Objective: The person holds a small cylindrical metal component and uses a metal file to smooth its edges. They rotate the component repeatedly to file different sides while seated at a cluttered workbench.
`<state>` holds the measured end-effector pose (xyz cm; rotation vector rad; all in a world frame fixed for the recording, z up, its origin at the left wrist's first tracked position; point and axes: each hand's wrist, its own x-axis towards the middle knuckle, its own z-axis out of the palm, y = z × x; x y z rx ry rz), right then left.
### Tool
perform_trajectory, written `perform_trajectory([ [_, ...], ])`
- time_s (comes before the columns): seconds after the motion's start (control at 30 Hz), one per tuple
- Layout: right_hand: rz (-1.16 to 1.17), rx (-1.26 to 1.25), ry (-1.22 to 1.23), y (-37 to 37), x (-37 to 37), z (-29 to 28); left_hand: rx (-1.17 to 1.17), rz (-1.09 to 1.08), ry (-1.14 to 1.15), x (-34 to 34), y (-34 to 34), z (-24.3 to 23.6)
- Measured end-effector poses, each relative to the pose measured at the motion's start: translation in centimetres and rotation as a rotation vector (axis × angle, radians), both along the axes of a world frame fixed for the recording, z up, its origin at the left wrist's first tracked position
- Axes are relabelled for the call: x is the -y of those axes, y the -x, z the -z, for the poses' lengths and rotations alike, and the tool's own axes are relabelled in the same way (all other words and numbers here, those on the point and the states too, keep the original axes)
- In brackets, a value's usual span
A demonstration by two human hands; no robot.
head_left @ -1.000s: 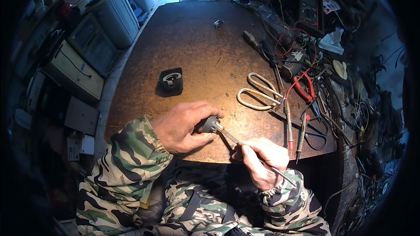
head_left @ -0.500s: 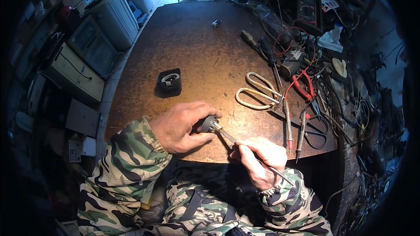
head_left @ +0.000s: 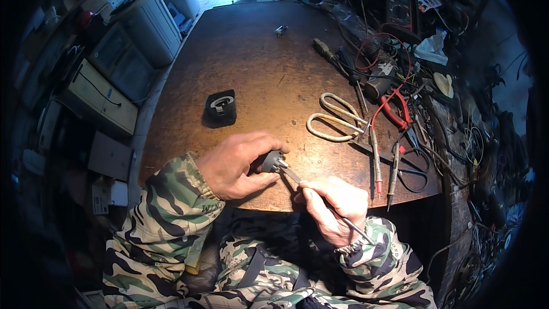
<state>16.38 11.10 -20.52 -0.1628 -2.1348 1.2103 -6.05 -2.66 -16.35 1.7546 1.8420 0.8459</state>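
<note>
My left hand [head_left: 234, 169] grips a small dark round component [head_left: 270, 162] with shiny metal prongs facing right, low over the front of the worn wooden table [head_left: 189, 74]. My right hand [head_left: 334, 209] is closed on a thin metal tool [head_left: 291, 175], whose flat end meets the prongs and whose slim handle runs back past the palm. A black square housing with a pale ring [head_left: 219, 114] lies beyond my left hand. Large scissors with pale loop handles [head_left: 337, 134] lie to the right, beside red and black test probes [head_left: 377, 166].
Red-handled pliers [head_left: 401, 115], screwdrivers [head_left: 349, 63], black-handled scissors [head_left: 420, 157], a multimeter [head_left: 400, 11] and tangled cables crowd the table's right side. A small metal piece [head_left: 280, 30] lies toward the far end. Appliances [head_left: 151, 23] and boxes line the floor at left.
My right hand and the metal tool have shifted slightly up and to the left, toward the component. My left hand has hardly moved.
</note>
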Motion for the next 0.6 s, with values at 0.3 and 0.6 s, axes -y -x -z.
perform_trajectory([
  [0.3,-0.019,0.025,-0.059,-0.1,-0.3,-0.3,-0.018,0.013,-0.033,0.2,0.0,0.0],
  [0.6,-0.047,-0.009,-0.002,-0.7,-0.6,-0.1,-0.035,0.020,-0.049,0.0,0.1,0.3],
])
